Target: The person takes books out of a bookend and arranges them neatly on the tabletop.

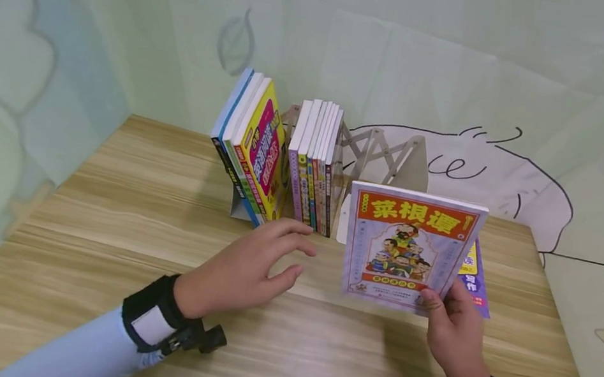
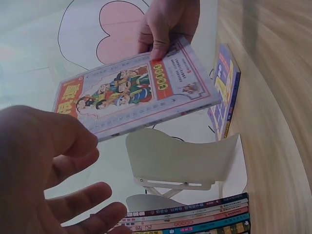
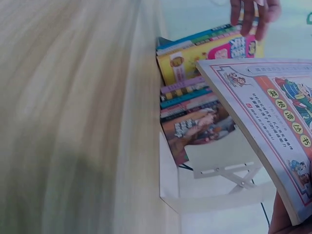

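Observation:
My right hand (image 1: 458, 336) grips the lower right corner of a book (image 1: 412, 249) with a red-and-white cover and cartoon figures, thumb on the front. The book is held upright above the table, in front of the right part of a folding metal bookend rack (image 1: 407, 161). My left hand (image 1: 246, 271) is apart from it, fingers loosely extended and holding nothing, near a row of thin books (image 1: 314, 164) standing in the rack. In the left wrist view, the left hand (image 2: 44, 165) is close to the book (image 2: 122, 92); whether they touch there is unclear.
Thicker books (image 1: 252, 149), the front one yellow, lean at the rack's left end. A purple book (image 1: 476, 284) lies or leans behind the held book, partly hidden. The wooden table (image 1: 69, 233) meets a printed cloth wall (image 1: 322, 43) at the back.

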Tool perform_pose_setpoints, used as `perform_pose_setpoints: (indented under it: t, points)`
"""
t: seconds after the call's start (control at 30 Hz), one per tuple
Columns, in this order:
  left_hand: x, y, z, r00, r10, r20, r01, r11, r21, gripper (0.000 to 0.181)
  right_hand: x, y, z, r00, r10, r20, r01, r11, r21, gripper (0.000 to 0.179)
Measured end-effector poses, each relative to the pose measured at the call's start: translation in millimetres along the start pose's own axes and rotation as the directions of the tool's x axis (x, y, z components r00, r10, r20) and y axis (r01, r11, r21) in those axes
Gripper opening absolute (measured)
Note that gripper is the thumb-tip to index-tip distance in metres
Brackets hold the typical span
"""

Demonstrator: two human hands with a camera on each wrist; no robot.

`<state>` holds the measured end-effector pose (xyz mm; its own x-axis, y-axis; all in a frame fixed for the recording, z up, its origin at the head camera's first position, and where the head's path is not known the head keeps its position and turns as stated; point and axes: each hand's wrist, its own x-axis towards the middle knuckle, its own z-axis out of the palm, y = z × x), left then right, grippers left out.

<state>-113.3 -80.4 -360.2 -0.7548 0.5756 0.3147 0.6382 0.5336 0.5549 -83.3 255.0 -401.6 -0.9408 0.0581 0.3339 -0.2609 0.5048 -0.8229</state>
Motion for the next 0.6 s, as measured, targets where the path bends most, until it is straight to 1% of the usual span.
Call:
perform_pose_setpoints:
  t: [0.2, 0.37, 0.5, 0.6]
  points:
    - [1.2, -1.1, 3.0, 1.0, 0.012, -0.005, -0.012, 1.0, 0.0, 0.024, 6.7, -2, -11, 0.994, 0.049, -0.093, -0.046, 0.998, 0.031, 0.03]
    - [2.2, -0.5, 5.1, 1.0, 0.012, -0.002, -0.012, 1.0, -0.008, 0.021, 10.1, -1, -18, 0.986, 0.091, -0.142, -0.084, 0.995, 0.05, 0.034]
    - [1.2, -1.4, 6.6, 1.0, 0.006, -0.001, -0.006, 1.0, -0.012, 0.02, 12.3, 2, -26, 0.974, 0.103, -0.203, -0.097, 0.994, 0.04, 0.037]
    - [0.0, -2.0, 7.7, 1.0, -0.006, 0.007, 0.007, 1.0, -0.014, 0.021, 15.8, 6, -33, 0.962, 0.119, -0.244, -0.105, 0.992, 0.072, 0.039]
